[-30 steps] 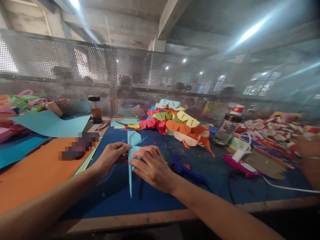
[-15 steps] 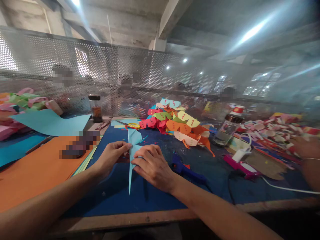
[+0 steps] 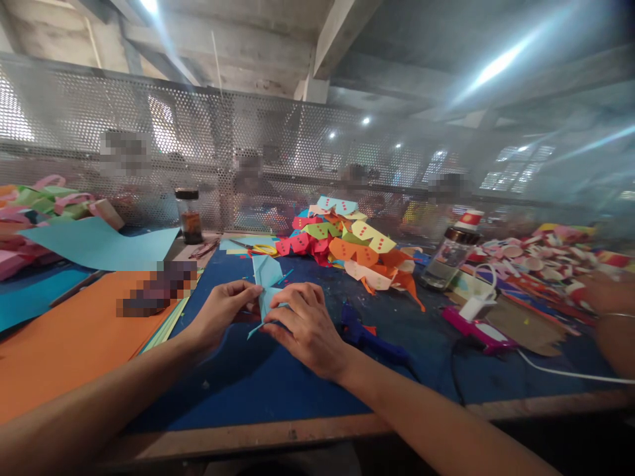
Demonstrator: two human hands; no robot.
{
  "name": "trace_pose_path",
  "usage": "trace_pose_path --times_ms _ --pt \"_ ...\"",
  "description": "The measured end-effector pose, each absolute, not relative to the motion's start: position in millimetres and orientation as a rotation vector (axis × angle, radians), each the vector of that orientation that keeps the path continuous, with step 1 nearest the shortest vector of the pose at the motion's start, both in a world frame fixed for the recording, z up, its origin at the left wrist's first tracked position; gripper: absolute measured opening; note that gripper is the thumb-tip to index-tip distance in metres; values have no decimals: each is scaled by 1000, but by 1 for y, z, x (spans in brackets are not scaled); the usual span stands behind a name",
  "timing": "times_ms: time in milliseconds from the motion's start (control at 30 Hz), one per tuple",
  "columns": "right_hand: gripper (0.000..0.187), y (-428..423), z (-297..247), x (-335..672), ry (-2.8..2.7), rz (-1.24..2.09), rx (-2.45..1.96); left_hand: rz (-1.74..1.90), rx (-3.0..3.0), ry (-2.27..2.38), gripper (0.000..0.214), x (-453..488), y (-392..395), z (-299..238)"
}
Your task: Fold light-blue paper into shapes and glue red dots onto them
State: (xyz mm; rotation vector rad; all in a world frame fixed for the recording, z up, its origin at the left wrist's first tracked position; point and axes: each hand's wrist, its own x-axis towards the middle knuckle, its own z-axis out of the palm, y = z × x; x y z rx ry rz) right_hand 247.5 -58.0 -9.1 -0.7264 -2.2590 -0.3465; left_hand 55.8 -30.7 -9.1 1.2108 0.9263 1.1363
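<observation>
A light-blue piece of folded paper (image 3: 268,272) is held above the blue table mat, between both my hands. My left hand (image 3: 225,307) pinches its left edge with thumb and fingertips. Opposite it, my right hand (image 3: 302,324) grips the lower right part, fingers curled over it. A narrow twisted strip of the paper sticks out below the fingers toward the left. Some of the paper is hidden behind my right fingers. Just right of that hand lies a blue glue gun (image 3: 370,337).
Coloured paper shapes with red dots (image 3: 354,241) are heaped behind my hands. Yellow-handled scissors (image 3: 262,250) lie beside them. Orange sheets (image 3: 74,337) are stacked at left; a glass jar (image 3: 446,261) and pink power strip (image 3: 479,330) stand right. Another person's hand (image 3: 612,291) is at far right.
The long paper strip that hung straight down is now bent up near my right fingers, leaving a short end at lower left. My left hand has hardly moved.
</observation>
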Motion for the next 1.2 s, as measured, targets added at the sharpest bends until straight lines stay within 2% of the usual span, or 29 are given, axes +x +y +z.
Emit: trace_pose_path --times_ms 433,600,700,867,967,1033,1133,1200 --pt "10 -59 -9 244 -2087 -399 -937 1182 1181 862 30 58 -33 -6" --pt "15 -57 -11 244 -2027 -425 -997 1169 1157 849 32 60 -36 -5" --pt "27 -56 -11 244 -1957 -448 -1024 1153 1164 844 33 60 -37 -4" --pt "64 -52 -14 242 -1891 -421 -1043 1151 1172 834 30 59 -36 -5" --pt "71 -47 -16 242 -1879 -277 -1105 1158 1176 818 30 58 -35 -7" --pt "61 -45 -16 242 -1880 -118 -1188 1159 1181 806 30 57 -34 -8" --pt "31 -42 -14 242 -1912 215 -1281 1154 1193 804 29 57 -33 -9" --pt "22 -41 -12 243 -1895 451 -1250 1150 1202 815 30 57 -33 -9"
